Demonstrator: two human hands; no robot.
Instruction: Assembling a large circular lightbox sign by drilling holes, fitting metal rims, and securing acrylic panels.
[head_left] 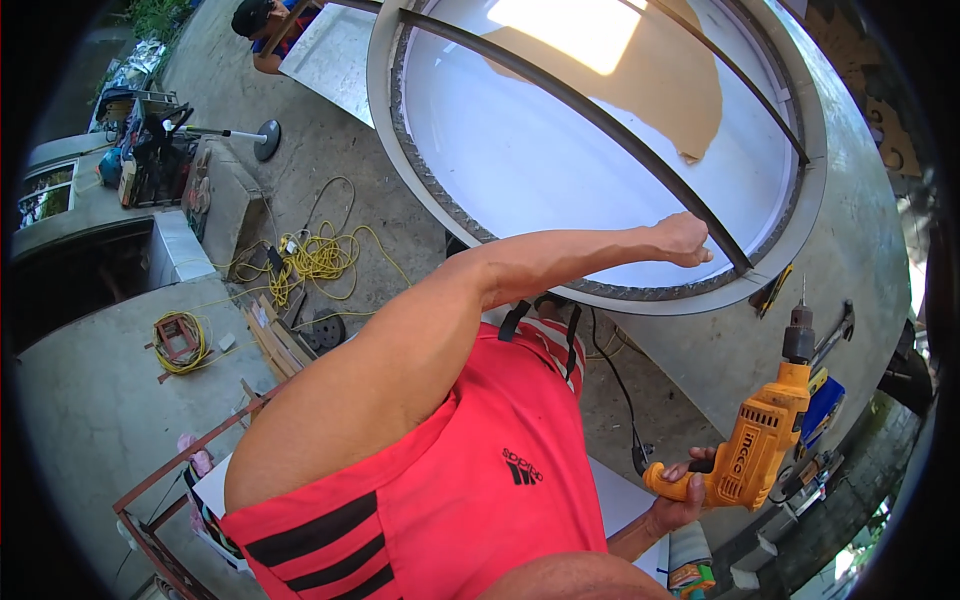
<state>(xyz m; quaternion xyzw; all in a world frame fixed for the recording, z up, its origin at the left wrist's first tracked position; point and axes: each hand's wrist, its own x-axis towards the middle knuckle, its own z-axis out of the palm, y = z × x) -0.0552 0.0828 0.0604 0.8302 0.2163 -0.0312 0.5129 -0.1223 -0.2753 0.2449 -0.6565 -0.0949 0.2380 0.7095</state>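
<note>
My left arm reaches across to a large round frame (pixel 640 297) with a grey rim and a white panel inside. My left hand (pixel 684 240) is closed, its knuckles up, beside a dark curved bar (pixel 640 165) that spans the frame. Whatever its fingers may hold is hidden. Lower down at the right, my right hand (pixel 682 498) grips the handle of an orange power drill (pixel 760 440). The drill's bit (pixel 803 290) points away from me, apart from the frame. A black cord (pixel 625 410) hangs from the drill's handle end.
A hammer (pixel 840 328) and other hand tools lie on the grey table (pixel 690 365) at the right. Torn brown paper (pixel 650 100) covers part of the panel. Tangled yellow cable (pixel 325 255) and a pedestal fan (pixel 266 140) are on the left. Another person (pixel 265 25) is at the far left.
</note>
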